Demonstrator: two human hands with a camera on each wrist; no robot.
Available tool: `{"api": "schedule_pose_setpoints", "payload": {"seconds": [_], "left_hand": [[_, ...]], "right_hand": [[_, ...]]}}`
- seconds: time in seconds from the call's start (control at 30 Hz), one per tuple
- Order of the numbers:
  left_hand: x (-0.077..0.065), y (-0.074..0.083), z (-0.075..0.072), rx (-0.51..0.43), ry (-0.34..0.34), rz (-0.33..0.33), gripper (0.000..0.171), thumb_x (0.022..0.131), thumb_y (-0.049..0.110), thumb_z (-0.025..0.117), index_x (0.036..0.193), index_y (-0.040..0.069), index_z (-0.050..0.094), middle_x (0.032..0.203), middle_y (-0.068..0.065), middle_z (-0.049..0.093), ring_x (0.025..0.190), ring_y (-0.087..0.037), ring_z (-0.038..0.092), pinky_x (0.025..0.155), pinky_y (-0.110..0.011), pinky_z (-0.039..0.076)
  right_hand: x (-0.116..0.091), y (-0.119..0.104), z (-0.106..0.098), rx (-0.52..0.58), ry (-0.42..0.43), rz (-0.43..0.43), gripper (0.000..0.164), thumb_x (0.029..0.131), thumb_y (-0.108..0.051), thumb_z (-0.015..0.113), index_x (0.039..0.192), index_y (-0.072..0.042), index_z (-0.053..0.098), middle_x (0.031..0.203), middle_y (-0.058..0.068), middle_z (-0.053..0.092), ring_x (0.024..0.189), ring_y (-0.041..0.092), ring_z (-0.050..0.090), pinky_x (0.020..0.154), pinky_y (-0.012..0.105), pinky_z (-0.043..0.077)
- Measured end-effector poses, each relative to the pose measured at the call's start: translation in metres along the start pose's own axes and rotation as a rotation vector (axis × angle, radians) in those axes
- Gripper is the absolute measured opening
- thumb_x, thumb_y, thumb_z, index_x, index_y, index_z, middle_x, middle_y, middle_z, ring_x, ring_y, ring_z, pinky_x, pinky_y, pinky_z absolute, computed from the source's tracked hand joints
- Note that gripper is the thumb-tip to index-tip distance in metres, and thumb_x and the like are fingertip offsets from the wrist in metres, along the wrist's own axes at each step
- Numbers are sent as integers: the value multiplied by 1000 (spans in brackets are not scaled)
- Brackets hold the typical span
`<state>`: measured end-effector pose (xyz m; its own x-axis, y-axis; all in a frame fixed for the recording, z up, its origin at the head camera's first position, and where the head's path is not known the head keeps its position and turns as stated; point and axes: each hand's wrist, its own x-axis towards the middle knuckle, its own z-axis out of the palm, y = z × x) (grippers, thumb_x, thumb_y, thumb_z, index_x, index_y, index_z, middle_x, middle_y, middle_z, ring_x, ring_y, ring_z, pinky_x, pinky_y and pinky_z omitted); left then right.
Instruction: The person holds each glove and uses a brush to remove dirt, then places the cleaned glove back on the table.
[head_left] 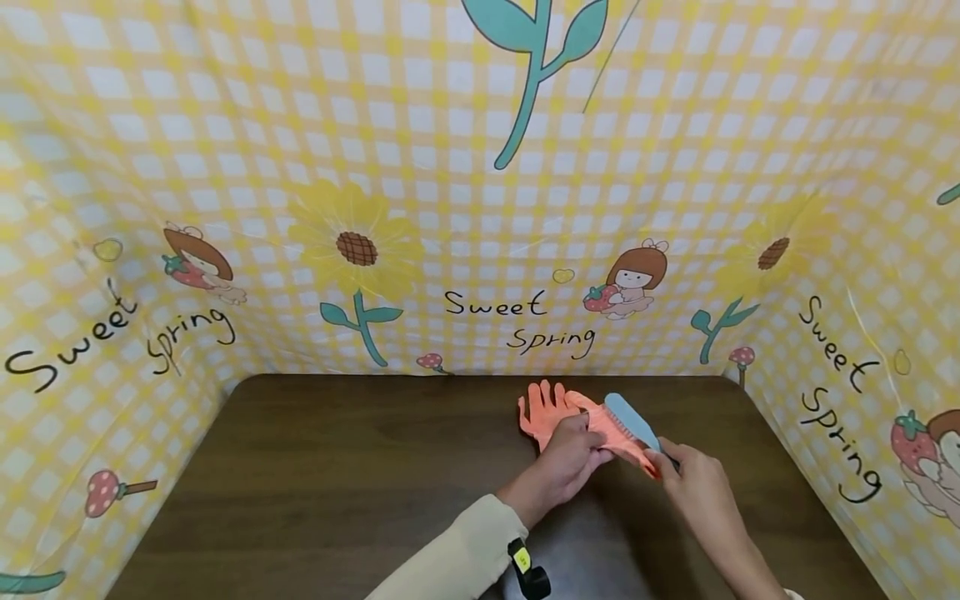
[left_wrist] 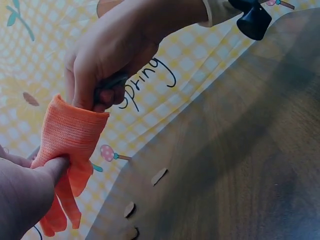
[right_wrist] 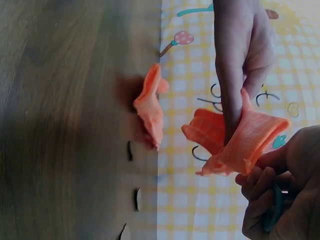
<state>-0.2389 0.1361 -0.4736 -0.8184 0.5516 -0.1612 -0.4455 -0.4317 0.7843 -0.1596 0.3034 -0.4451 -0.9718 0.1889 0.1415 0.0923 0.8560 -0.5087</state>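
Note:
My left hand (head_left: 573,454) pinches an orange knitted glove (left_wrist: 75,130) at its middle, thumb on top, above the table. The fingers of this glove hang down in the left wrist view. My right hand (head_left: 697,479) grips the dark handle of a light-blue brush (head_left: 632,421) and has its fingertips at the glove's cuff. In the head view, the brush head overlaps the held glove with its bristle side toward it. In the right wrist view, a teal part of the handle (right_wrist: 274,207) shows within the curled fingers. A second orange glove (head_left: 543,408) lies on the table behind my left hand.
The dark wooden table (head_left: 315,483) is enclosed by yellow checked cloth (head_left: 450,217) at the back and both sides. Several small thin brownish pieces (left_wrist: 159,176) lie near a table edge in the wrist views. A black wrist strap (head_left: 531,571) sits on my left sleeve.

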Motion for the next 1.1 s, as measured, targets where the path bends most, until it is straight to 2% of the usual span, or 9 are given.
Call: {"api": "schedule_pose_setpoints", "payload": {"seconds": [0.13, 0.2, 0.27, 0.47, 0.6, 0.7, 0.83, 0.93, 1.1], "left_hand": [[0, 0, 1, -5, -9, 9, 68, 100, -12, 37, 158, -13, 2, 169, -29, -1, 153, -48, 17, 120, -63, 25], [-1, 1, 1, 3, -20, 17, 54, 100, -12, 37, 150, -16, 19, 167, -28, 2, 150, -46, 22, 120, -64, 24], [-1, 1, -1, 8, -25, 34, 54, 100, -12, 37, 150, -16, 17, 166, -27, 0, 148, -44, 24, 120, -66, 23], [-2, 4, -6, 19, -15, 41, 51, 101, -10, 38, 150, -8, 22, 147, -20, 25, 129, -31, 39, 122, -62, 24], [-1, 5, -5, -3, -87, 42, 48, 102, -10, 35, 149, -11, 31, 158, -21, 36, 144, -34, 44, 121, -57, 29], [-1, 5, -3, -11, -101, 29, 56, 103, -11, 33, 157, -10, 21, 162, -25, 35, 148, -39, 38, 120, -55, 32], [-1, 3, -1, -11, -39, 1, 62, 102, -11, 35, 159, -11, 11, 166, -28, 22, 152, -43, 28, 120, -59, 28], [-1, 1, 2, -18, 1, -5, 66, 101, -11, 37, 159, -11, 4, 167, -31, 9, 153, -46, 20, 120, -62, 25], [-1, 0, 4, -18, -6, 4, 65, 100, -12, 36, 158, -13, 7, 166, -33, 14, 152, -46, 23, 120, -62, 26]], "right_hand": [[6, 11, -1, -10, 45, 11, 44, 100, -24, 66, 129, 9, 65, 89, 22, 73, 70, 27, 61, 61, 42, 50], [7, 16, -3, -13, 57, 30, 45, 101, -25, 65, 130, 9, 65, 88, 21, 72, 70, 27, 60, 61, 41, 49], [7, 19, -6, -8, 50, 61, 48, 102, -29, 63, 132, 8, 64, 86, 17, 71, 68, 24, 55, 60, 36, 45], [-3, 6, -7, 39, 24, 19, 53, 102, -36, 62, 132, 7, 64, 91, 16, 74, 61, 15, 50, 58, 28, 43], [-10, -8, -1, 76, -18, -25, 46, 101, -27, 65, 130, 8, 65, 79, 10, 69, 51, 7, 37, 50, 23, 37], [-11, -13, 2, 58, -19, -20, 42, 100, -21, 66, 130, 8, 65, 73, 8, 63, 52, 8, 37, 47, 23, 34], [-9, -8, 4, 9, 49, -45, 39, 98, -18, 69, 125, 10, 67, 96, 26, 75, 64, 18, 53, 55, 28, 41], [-6, -3, 4, -10, 85, -69, 38, 96, -16, 70, 123, 11, 68, 112, 31, 72, 70, 23, 57, 59, 32, 44], [-2, 4, 3, -4, 95, -56, 40, 98, -19, 69, 123, 13, 67, 115, 33, 69, 77, 33, 68, 64, 42, 54]]}}
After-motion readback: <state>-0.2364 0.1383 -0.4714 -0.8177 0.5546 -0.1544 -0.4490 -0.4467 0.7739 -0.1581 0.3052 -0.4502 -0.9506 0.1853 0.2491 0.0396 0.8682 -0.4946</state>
